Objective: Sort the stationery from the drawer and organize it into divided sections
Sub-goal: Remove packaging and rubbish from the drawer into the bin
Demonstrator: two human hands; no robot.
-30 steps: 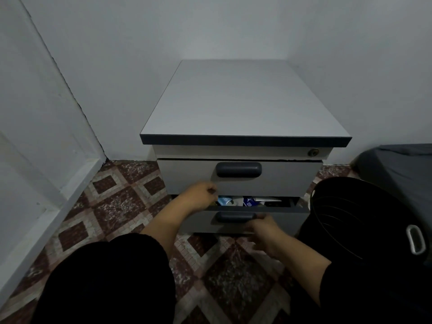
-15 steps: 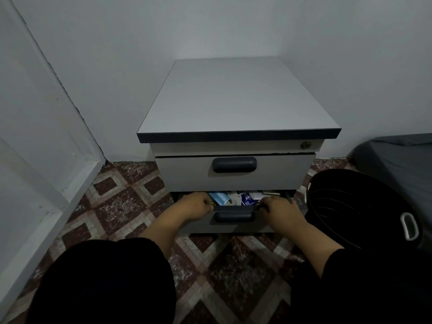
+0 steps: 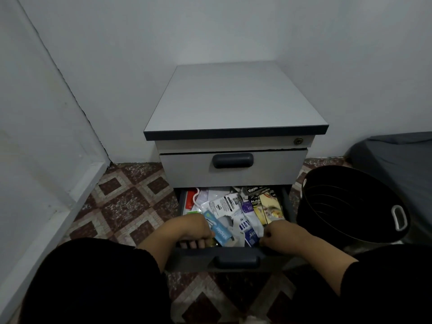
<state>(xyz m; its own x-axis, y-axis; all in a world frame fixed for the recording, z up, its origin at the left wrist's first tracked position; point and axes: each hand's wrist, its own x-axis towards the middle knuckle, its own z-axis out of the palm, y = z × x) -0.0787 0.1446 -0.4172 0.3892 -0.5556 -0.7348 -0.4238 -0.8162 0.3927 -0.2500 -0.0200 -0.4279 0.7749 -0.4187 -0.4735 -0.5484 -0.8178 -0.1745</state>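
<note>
The lower drawer point(image 3: 236, 259) of a small grey cabinet point(image 3: 236, 101) stands pulled out toward me. It is crammed with loose stationery packets point(image 3: 231, 206): a blue stapler box point(image 3: 218, 229), white labelled wrappers, a battery pack point(image 3: 257, 206) and a yellowish packet at the right. My left hand point(image 3: 194, 230) grips the drawer's front rim at the left, fingers curled over the edge into the drawer. My right hand point(image 3: 280, 233) grips the same rim at the right. No dividers show.
The upper drawer point(image 3: 233, 168) is closed, with a dark handle and a keyhole above it. A black bucket point(image 3: 350, 204) with a white handle stands right of the cabinet. Dark fabric lies far right. Patterned tile floor spreads to the left, bounded by white walls.
The lower drawer has slid out from a narrow gap to wide open. My right hand moved from below the handle up onto the rim, and both hands pulled toward me.
</note>
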